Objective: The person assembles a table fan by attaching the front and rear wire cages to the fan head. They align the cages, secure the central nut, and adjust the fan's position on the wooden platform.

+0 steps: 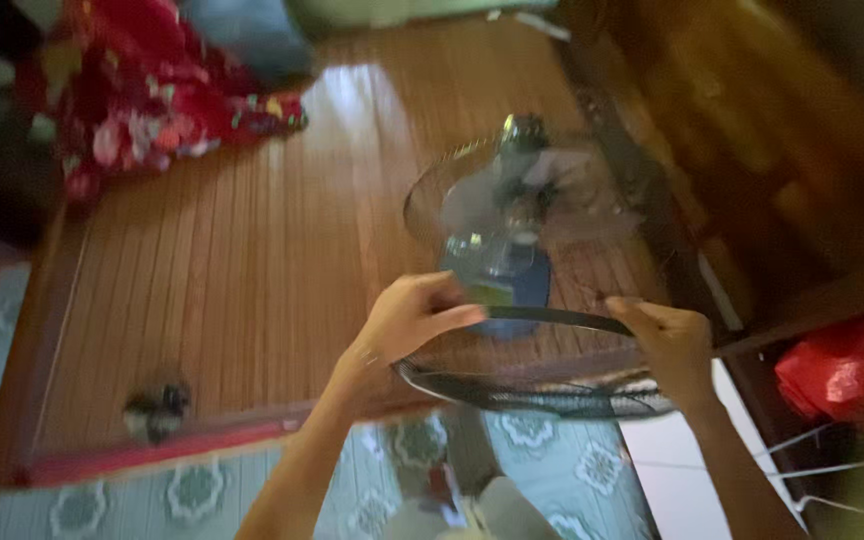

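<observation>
Both hands grip the round black front grille (537, 385) of an electric fan: the left hand (407, 318) is closed on its left rim, fingers curled over the top edge, and the right hand (670, 340) is clamped on its right rim. The grille is held nearly flat, tilted slightly, just above the near edge of a wooden slatted bed platform (222, 280).

Just beyond the grille the fan (512, 205) lies on the platform with its rear wire guard facing up. Its pale blades are blurred, and a blue body part shows beneath the hub, so it is hard to tell whether they turn. The grille is apart from the fan body, its far rim near the blue part.

A red flowered cloth (142, 95) lies bunched at the far left corner of the platform, well apart from the hands. A small dark object (157, 410) sits near the platform's front rail, too blurred to identify. A red plastic bag (837, 370) rests low on the right beside dark wooden furniture; what it holds cannot be seen. Patterned floor tiles (542, 460) show below the grille.
</observation>
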